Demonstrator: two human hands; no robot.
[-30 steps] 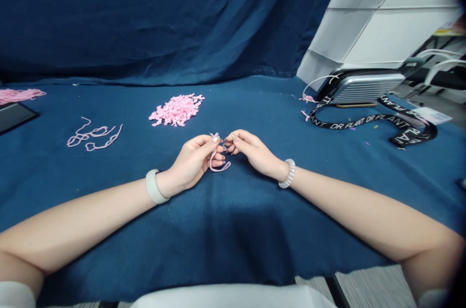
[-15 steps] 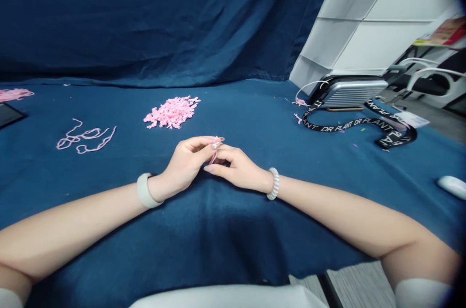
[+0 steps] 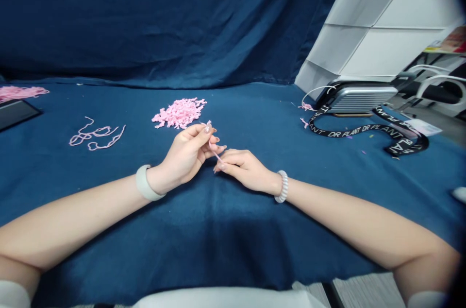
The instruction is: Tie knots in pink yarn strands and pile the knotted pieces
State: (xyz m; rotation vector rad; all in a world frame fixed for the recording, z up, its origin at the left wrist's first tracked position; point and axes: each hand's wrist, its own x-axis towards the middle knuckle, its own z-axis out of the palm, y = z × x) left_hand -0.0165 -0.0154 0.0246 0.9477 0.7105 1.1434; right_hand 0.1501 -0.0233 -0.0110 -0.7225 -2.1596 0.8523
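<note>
A thin piece of pink yarn (image 3: 216,153) stretches between my two hands over the middle of the blue cloth. My left hand (image 3: 189,152) pinches its upper end between thumb and forefinger, with the other fingers loosely curled. Lower and to the right, my right hand (image 3: 247,168) pinches the other end in its fingertips. Just beyond my left hand lies a heap of small pink knotted yarn pieces (image 3: 180,112). Farther left, loose pink strands (image 3: 96,135) rest in loops on the cloth.
A bundle of pink yarn (image 3: 22,93) lies at the far left behind a dark flat device (image 3: 18,112). On the right are a silver ribbed case (image 3: 364,98), a black lettered strap (image 3: 349,132) and yarn scraps (image 3: 305,123). A white object (image 3: 459,195) shows at the right edge.
My hands have drawn apart, the right one lower, and the yarn between them is now pulled straight. The whole view has shifted slightly, so things on the table appear farther right.
</note>
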